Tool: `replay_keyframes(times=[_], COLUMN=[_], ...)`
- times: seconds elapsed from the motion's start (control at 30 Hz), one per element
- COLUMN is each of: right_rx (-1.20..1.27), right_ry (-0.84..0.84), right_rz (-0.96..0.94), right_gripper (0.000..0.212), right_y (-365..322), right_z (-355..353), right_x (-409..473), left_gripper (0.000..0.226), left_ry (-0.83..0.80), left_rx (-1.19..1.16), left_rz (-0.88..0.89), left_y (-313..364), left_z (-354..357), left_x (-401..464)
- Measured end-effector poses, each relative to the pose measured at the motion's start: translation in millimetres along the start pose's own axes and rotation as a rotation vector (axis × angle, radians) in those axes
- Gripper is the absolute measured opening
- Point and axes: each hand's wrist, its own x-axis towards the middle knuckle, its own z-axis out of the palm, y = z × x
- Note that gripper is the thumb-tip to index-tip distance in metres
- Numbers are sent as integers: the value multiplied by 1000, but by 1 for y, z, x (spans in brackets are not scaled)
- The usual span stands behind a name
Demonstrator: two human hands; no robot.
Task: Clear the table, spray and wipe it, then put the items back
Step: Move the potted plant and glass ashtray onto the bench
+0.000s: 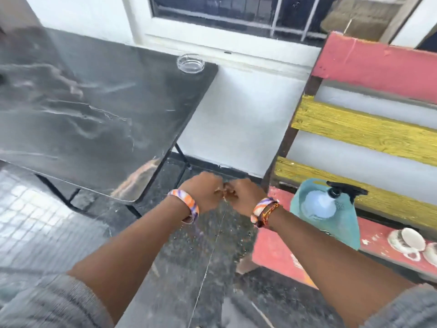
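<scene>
Both hands, left hand (pixel 201 189) and right hand (pixel 246 195), curled together at six o'clock, contents unclear; ashtray (pixel 190 63) on table (pixel 94 114) at twelve, cups (pixel 410 241) at four, likely knocked off bench (pixel 279 247) by elbow.

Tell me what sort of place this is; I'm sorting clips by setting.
Probably a home's outdoor patio or veranda: a black folding table stands against a white outside wall under a barred window, beside a painted slat bench.

Black marble-look table (pixel 99 119) bare but for clear glass ashtray (pixel 190 63) at far right corner.
</scene>
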Motion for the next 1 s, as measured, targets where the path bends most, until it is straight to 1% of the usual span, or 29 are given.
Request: replay_keyframes(times=[0.13,0.2,0.3,0.37,0.47,0.53,0.57,0.6,0.67,0.7,0.77,0.83,0.9,0.93,1.0], right_rx=[12,80,224,326,685,823,834,817,760,755,663,529,455,459,546], right_ry=[133,219,368,445,480,494,507,511,495,482,484,480,517,532,522], right_rz=[-27,-22,-12,48,252,403,461,515,613,659,720,746,751,738,707], right_gripper=[19,18,15,19,19,15,14,23,46,51,47,37,32,33,45], right_y=[-48,-60,-74,-78,-84,-85,-83,-78,-61,-54,-58,-62,-64,-67,-70], right_z=[-22,-35,-54,-65,-79,-88,-92,-98,-107,-112,-124,-131,-129,-128,-115], right_x=[73,107,178,224,294,338,356,375,413,428,441,452,459,462,472], left_gripper=[25,22,21,20,9,27,31,32,33,33,32,30,30,30,29], left_ry=[208,297,376,375,291,277,276,273,246,225,199,172,169,189,238], left_rx=[-148,-254,-416,-545,-859,-994,-1056,-1116,-1227,-1253,-1277,-1300,-1287,-1270,-1250], left_rz=[-59,-70,-96,-132,-227,-306,-334,-358,-388,-389,-380,-380,-380,-388,-414], left_y=[-63,-86,-126,-150,-189,-212,-220,-227,-239,-246,-258,-270,-282,-290,-306], left_z=[-46,-69,-113,-135,-163,-179,-187,-195,-204,-208,-212,-214,-214,-214,-217], left_x=[20,37,80,112,158,189,202,214,237,248,264,276,280,281,277])
